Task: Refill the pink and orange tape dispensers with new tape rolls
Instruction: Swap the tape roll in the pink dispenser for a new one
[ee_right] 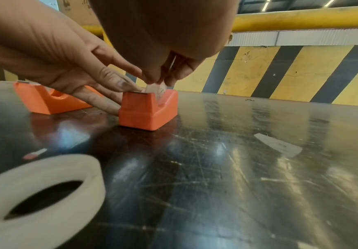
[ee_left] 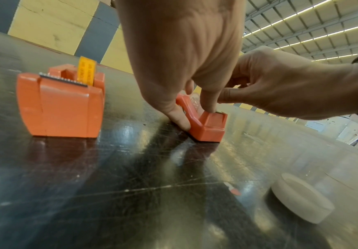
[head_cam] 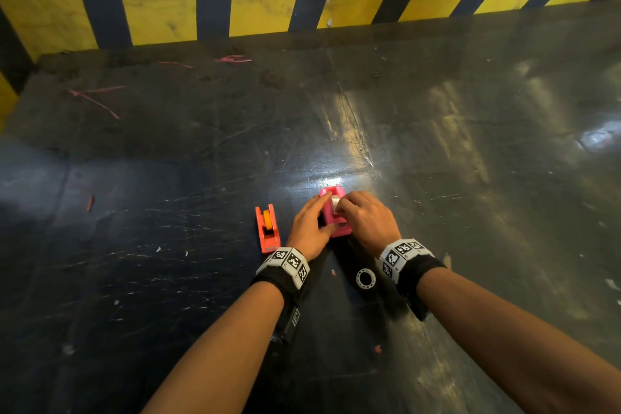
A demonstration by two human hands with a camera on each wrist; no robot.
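While the left hand (head_cam: pixel 309 223) braces the pink dispenser (head_cam: pixel 336 212) on the dark desk (head_cam: pixel 470 178), thumb low against its side and a fingertip pressing on the cutter end, the right hand (head_cam: pixel 366 217) curls over the cradle and pinches the clear roll (ee_right: pixel 158 90) sitting there. So this looks like the seating step on the pink one: roll going onto its cradle, tape end not yet led to the blade. Next it needs a firm downward push, then the free end drawn forward to the teeth. Just to the left, the orange dispenser (head_cam: pixel 267 228) stands apart with a yellow-orange roll (ee_left: pixel 86 72) already in it. Nearer the person, a white tape ring (head_cam: pixel 365 278) lies flat.
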